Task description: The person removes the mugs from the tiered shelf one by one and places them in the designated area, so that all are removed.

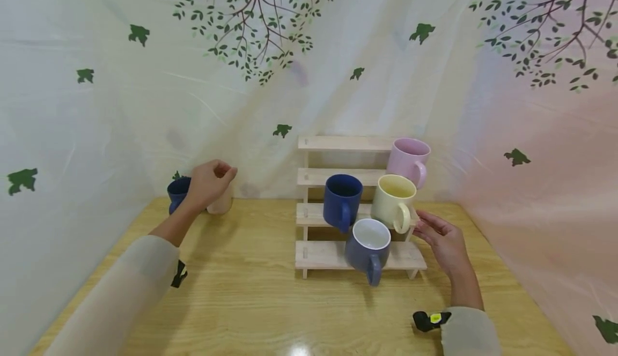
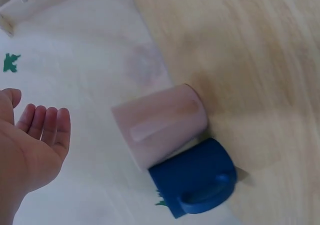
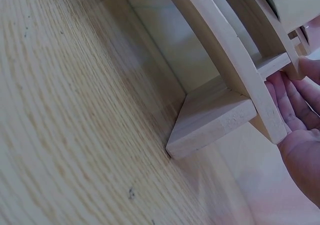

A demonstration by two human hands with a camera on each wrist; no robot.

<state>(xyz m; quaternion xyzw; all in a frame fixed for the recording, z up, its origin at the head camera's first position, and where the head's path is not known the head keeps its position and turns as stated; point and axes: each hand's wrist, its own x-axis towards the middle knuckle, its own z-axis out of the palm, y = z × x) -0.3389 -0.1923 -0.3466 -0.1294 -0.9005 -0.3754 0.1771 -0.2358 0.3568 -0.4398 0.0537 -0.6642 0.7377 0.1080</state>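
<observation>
My left hand (image 1: pixel 208 185) hovers over two mugs at the table's back left, its fingers loosely bent around nothing. In the left wrist view, that hand (image 2: pixel 32 152) is apart from the pale pink mug (image 2: pixel 162 120) and the dark blue mug (image 2: pixel 195 177), which stand side by side. At the right, my right hand (image 1: pixel 446 243) pinches the end of a shelf on the wooden tiered rack (image 1: pixel 318 254). The right wrist view shows the thumb above the plank's end and the fingers (image 3: pixel 295 97) below it.
Mugs stand on the rack: a pink one (image 1: pixel 407 157) at top right, a navy one (image 1: pixel 341 200) and a cream one (image 1: pixel 393 200) midway, a grey-blue one (image 1: pixel 368 249) on the lowest shelf. A printed curtain (image 1: pixel 270 98) hangs behind the wooden table (image 1: pixel 251 302).
</observation>
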